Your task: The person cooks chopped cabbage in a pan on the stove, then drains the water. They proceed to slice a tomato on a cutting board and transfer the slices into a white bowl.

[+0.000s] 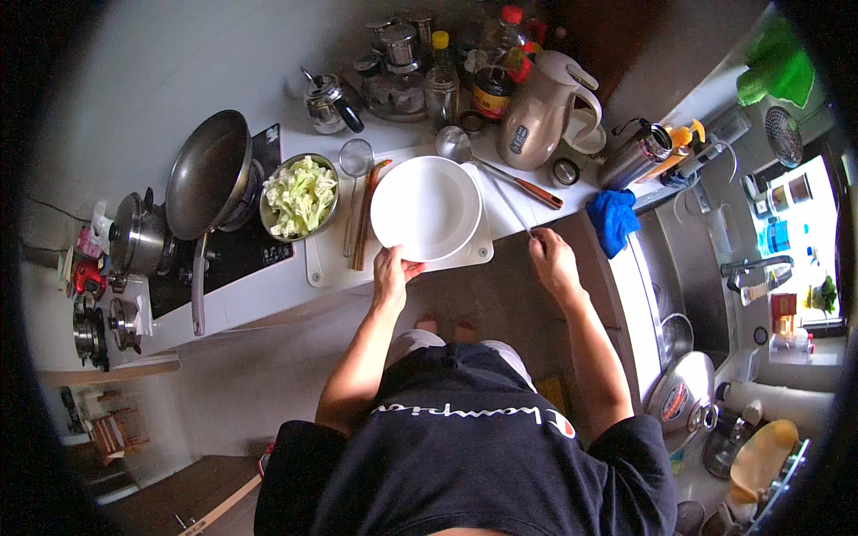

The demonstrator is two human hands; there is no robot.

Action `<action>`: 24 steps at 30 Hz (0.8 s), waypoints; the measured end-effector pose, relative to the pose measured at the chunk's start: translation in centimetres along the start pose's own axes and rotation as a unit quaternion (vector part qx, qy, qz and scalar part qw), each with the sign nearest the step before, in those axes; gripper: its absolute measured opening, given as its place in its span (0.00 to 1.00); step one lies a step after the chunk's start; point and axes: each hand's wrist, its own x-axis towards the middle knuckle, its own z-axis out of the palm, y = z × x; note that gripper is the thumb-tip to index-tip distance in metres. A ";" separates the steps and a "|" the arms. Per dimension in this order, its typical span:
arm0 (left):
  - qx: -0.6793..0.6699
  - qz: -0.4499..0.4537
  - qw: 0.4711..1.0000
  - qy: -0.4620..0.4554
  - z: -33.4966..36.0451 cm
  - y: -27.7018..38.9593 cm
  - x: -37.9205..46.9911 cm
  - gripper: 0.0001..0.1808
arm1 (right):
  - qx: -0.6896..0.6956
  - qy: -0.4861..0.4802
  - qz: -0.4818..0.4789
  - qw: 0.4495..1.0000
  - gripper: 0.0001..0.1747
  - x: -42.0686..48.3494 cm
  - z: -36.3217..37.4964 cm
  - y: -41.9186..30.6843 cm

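Note:
My left hand grips the near rim of a white bowl, which shows no contents. The bowl is over a white cutting board at the counter's front. To its right, my right hand is closed on the end of a thin metal utensil handle. A metal ladle head and a wooden utensil handle lie close by; which shaft joins the ladle head is unclear. Left of the bowl are wooden chopsticks, a small mesh strainer and a metal bowl of cut cauliflower.
A wok and a lidded pot stand on the black cooktop at left. Behind are a kettle-style thermos jug, sauce bottles and jars. At right, a blue cloth hangs near the sink.

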 end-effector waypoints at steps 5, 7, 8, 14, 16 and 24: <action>0.003 -0.039 0.999 -0.003 3.4 -2.6 2.8 0.16 | 0.117 0.022 0.152 0.981 0.17 -2.4 -1.7 -0.6; -0.014 -0.033 0.999 -0.003 4.8 -3.8 4.0 0.15 | 0.139 0.045 0.191 0.971 0.18 -2.9 -2.3 -1.6; -0.015 -0.045 0.999 -0.008 5.0 -4.6 5.0 0.15 | 0.140 0.040 0.191 0.971 0.18 -3.0 -2.7 -2.3; -0.050 -0.049 0.998 0.005 5.8 -6.4 7.4 0.15 | 0.207 0.041 0.194 0.958 0.17 -3.5 -1.8 -3.1; -0.029 -0.058 0.998 -0.013 6.0 -4.6 6.6 0.17 | 0.221 0.040 0.194 0.955 0.17 -3.4 -1.4 -3.8; 0.486 0.292 0.814 0.130 -2.6 -0.7 4.5 0.36 | 0.156 -0.020 0.156 0.975 0.19 -2.2 0.1 -7.7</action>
